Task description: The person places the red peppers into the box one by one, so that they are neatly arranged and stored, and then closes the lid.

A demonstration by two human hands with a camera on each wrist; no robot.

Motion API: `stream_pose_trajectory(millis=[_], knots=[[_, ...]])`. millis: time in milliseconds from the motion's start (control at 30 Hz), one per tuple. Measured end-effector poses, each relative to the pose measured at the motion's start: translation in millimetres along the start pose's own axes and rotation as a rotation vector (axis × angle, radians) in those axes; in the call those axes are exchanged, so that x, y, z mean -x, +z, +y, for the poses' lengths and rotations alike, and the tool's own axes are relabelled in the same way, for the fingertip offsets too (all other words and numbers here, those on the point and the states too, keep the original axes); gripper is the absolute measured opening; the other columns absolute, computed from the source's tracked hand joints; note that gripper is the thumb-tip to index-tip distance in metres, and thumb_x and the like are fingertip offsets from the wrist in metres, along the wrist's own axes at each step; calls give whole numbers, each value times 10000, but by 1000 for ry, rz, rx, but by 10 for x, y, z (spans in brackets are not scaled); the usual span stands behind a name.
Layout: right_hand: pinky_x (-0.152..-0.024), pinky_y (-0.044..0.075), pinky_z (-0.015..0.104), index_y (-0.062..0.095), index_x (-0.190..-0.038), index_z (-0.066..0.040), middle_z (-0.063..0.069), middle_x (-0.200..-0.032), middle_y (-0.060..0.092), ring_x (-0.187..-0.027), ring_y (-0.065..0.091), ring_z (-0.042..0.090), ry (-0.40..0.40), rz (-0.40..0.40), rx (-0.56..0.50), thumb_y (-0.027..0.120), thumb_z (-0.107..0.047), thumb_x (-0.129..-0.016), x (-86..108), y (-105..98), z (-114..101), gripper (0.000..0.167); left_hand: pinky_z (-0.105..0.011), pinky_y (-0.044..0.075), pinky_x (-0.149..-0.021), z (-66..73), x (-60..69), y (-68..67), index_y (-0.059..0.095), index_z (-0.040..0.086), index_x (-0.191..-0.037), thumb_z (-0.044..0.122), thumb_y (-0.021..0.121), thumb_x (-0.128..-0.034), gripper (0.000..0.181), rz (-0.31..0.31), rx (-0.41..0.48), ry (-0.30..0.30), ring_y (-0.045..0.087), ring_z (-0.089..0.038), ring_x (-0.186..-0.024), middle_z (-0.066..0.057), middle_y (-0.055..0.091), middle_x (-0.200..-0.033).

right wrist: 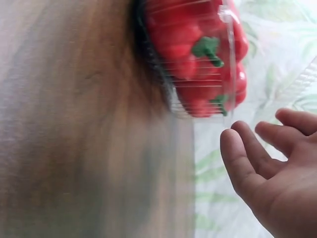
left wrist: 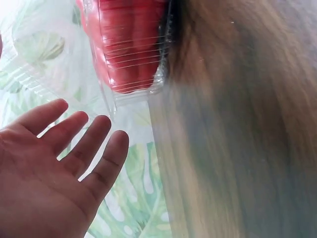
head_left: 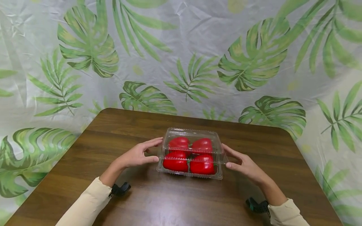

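A clear plastic clamshell box (head_left: 190,176) on the table holds several red bell peppers (head_left: 175,161), and green stems (right wrist: 207,48) show in the right wrist view. Its clear lid (head_left: 198,134) is tilted over the peppers, with the front edge raised off the base. My left hand (head_left: 139,154) is at the lid's left side, thumb by the front corner and fingers straight and spread. At the right side is my right hand (head_left: 245,164), its thumb near the other front corner. Whether the fingertips touch the lid cannot be told.
The brown wooden table (head_left: 175,201) runs back to a leaf-print curtain (head_left: 195,47) behind it. Black bands with small devices sit on both wrists, the left one (head_left: 120,189) and the right one (head_left: 257,205) close above the tabletop.
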State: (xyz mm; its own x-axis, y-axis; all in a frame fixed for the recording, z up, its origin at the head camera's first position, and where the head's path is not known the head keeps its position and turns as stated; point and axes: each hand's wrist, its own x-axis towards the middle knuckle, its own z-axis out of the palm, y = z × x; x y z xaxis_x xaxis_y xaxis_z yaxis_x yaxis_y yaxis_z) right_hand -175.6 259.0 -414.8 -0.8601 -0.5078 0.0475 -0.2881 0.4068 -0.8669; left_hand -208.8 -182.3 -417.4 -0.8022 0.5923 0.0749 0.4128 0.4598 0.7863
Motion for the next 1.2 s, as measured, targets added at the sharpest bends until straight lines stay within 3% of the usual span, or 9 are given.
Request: stream_pose_trajectory(millis=[167, 233, 333, 400, 600, 833, 967, 1100, 1200], knots=[[-955, 517, 211, 276, -1570, -97, 239, -1594, 320, -1369, 491, 251, -19, 9, 35, 609, -116, -961, 20, 57, 62, 695, -536, 497, -1034, -8, 43, 20, 387, 155, -1533, 346, 732, -870, 771, 6, -38, 35, 408, -342, -1435, -78, 354, -1615], [-970, 522, 241, 270, -1573, -106, 224, -1595, 327, -1364, 499, 181, -40, 13, 73, 629, -116, -952, 21, 77, 86, 718, -524, 507, -1022, -20, 65, 29, 400, 147, -1526, 330, 745, -861, 770, 19, -50, 45, 420, -339, -1424, -78, 365, -1609], [-996, 522, 313, 273, -1577, -150, 176, -1607, 331, -1310, 441, -99, -63, 23, 127, 660, -140, -938, 23, 101, 114, 747, -496, 523, -1000, -44, 90, 47, 406, 140, -1522, 315, 764, -849, 782, 45, -72, 64, 453, -326, -1402, -80, 390, -1595], [-1001, 524, 337, 267, -1579, -158, 164, -1615, 320, -1276, 401, -185, -81, 22, 150, 670, -142, -932, 28, 109, 128, 762, -478, 533, -984, -57, 100, 62, 409, 133, -1519, 314, 775, -841, 792, 61, -87, 77, 464, -322, -1393, -81, 401, -1589], [-989, 535, 314, 303, -1567, -148, 146, -1629, 296, -1306, 402, -158, -112, 43, 218, 708, -155, -902, 59, 127, 157, 779, -447, 550, -949, -98, 104, 118, 435, 112, -1503, 311, 802, -818, 802, 78, -143, 106, 457, -332, -1392, -79, 403, -1588], [-962, 553, 358, 361, -1543, -144, 154, -1620, 316, -1343, 339, -158, -111, 64, 291, 750, -222, -874, 105, 194, 205, 778, -621, 394, -1100, -108, 125, 183, 459, 106, -1488, 301, 822, -794, 807, 65, -181, 109, 396, -380, -1442, -82, 391, -1595], [-973, 551, 412, 392, -1526, -129, 162, -1614, 327, -1347, 294, -187, -106, 70, 304, 732, -244, -891, 123, 242, 223, 730, -628, 364, -1123, -98, 151, 227, 438, 95, -1498, 302, 811, -801, 817, 45, -179, 93, 365, -379, -1462, -91, 353, -1613], [-956, 562, 396, 441, -1496, -111, 161, -1605, 345, -1336, 293, -213, -97, 104, 259, 697, -223, -922, 125, 286, 228, 638, -596, 409, -1104, -94, 170, 281, 395, 84, -1518, 302, 735, -873, 760, 43, -157, 66, 380, -369, -1456, -107, 319, -1626], [-913, 578, 366, 478, -1469, -104, 155, -1591, 375, -1318, 380, -164, -84, 138, 233, 707, -215, -916, 116, 314, 216, 609, -507, 515, -1016, -90, 173, 332, 360, 86, -1527, 290, 681, -924, 712, 46, -66, 10, 493, -370, -1366, -155, 375, -1584]])
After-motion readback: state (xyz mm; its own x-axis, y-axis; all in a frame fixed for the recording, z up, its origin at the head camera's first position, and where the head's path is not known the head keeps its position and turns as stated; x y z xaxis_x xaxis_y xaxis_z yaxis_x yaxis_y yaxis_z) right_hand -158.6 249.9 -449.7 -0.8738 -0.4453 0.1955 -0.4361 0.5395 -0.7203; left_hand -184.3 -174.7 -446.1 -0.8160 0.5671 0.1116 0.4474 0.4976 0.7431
